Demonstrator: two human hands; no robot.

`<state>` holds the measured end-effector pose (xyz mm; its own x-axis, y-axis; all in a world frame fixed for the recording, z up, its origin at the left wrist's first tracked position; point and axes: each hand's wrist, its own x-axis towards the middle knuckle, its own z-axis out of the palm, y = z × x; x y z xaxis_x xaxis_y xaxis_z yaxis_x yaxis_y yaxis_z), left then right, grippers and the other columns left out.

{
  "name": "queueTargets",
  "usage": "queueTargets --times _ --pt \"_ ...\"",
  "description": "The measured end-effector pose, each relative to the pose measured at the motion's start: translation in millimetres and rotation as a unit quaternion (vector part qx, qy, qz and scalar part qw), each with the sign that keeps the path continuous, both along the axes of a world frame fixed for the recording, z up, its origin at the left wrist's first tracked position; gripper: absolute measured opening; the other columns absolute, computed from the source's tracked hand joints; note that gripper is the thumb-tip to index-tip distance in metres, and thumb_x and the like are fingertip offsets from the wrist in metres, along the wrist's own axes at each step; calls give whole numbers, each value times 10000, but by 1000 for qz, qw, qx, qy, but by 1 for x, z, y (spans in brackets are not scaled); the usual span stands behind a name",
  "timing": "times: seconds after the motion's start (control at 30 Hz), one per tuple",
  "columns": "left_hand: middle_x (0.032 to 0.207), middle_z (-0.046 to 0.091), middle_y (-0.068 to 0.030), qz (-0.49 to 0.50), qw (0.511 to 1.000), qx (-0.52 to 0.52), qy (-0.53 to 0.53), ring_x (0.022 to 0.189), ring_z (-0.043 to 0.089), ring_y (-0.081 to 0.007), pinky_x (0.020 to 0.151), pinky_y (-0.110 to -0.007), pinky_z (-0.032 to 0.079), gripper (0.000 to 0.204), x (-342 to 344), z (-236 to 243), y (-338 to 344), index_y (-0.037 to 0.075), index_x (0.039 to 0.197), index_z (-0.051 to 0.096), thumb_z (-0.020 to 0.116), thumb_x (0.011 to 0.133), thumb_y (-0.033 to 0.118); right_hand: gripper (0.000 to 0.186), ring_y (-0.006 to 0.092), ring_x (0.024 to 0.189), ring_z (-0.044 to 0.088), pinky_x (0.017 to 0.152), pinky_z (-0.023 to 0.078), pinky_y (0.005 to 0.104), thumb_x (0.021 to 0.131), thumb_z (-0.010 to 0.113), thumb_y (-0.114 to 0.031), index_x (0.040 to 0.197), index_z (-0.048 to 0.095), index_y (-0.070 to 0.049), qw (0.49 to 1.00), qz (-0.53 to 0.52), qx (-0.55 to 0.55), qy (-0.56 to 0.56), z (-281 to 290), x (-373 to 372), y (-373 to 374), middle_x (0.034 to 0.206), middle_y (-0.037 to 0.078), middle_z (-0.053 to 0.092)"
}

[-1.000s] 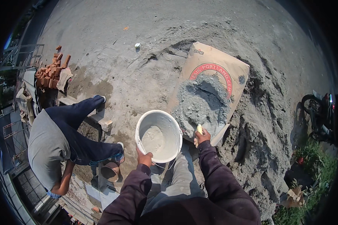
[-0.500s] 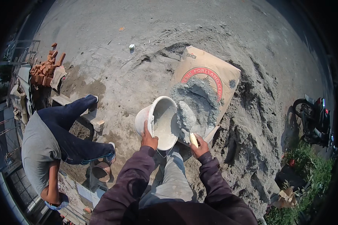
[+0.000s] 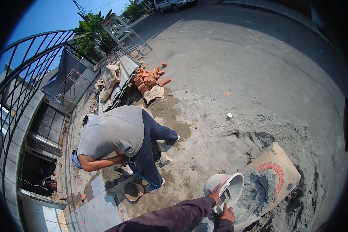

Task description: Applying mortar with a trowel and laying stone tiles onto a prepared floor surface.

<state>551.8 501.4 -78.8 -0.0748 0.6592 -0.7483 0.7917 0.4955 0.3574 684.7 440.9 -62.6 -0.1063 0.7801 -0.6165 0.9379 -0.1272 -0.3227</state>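
My left hand (image 3: 215, 195) grips the side of a white plastic bucket (image 3: 214, 181), which is tilted rightward at the lower edge of the view. Just below its mouth, my right hand (image 3: 227, 215) is closed on a trowel, whose blade appears to be inside the bucket with grey powder; the handle is mostly hidden. Beside the bucket lies a large brown paper sack (image 3: 284, 174), torn open, with a mound of grey powder (image 3: 256, 187) on it.
A co-worker (image 3: 111, 130) in a grey shirt bends over at my left, beside a small bucket (image 3: 133, 198). Farther back are stacked red bricks (image 3: 145, 80), corrugated sheets (image 3: 127, 65), a metal railing (image 3: 25, 48) and a car (image 3: 172, 4). Churned grey sand (image 3: 305, 205) borders the sack.
The bucket has gone from upright to tipped toward the sack, and my trowel hand has brought powder up to it. The view has swung up and leftward, bringing the street into sight.
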Motion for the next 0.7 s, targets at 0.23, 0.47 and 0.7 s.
queueTargets --times 0.23,0.47,0.7 --pt "1145 91 -483 -2 999 -40 -16 1058 350 -488 882 -387 334 894 9 2 9 301 1262 -183 527 735 167 405 285 706 567 572 456 381 742 457 -120 1144 425 -160 991 -60 -10 -116 -19 100 -23 842 114 495" --pt "1127 100 -495 -14 999 -48 6 1045 327 -523 892 -409 325 898 -4 15 6 258 1269 -171 546 733 197 232 274 741 584 608 475 359 769 431 -89 988 478 -29 973 -73 -15 -217 -48 139 37 899 144 538" --pt "1089 298 -439 -68 997 -32 -10 992 401 -492 881 -417 327 891 -3 27 25 178 1271 -164 530 714 139 211 293 783 578 606 484 371 790 399 -118 944 505 -18 981 -95 69 -154 -124 136 53 866 159 554"
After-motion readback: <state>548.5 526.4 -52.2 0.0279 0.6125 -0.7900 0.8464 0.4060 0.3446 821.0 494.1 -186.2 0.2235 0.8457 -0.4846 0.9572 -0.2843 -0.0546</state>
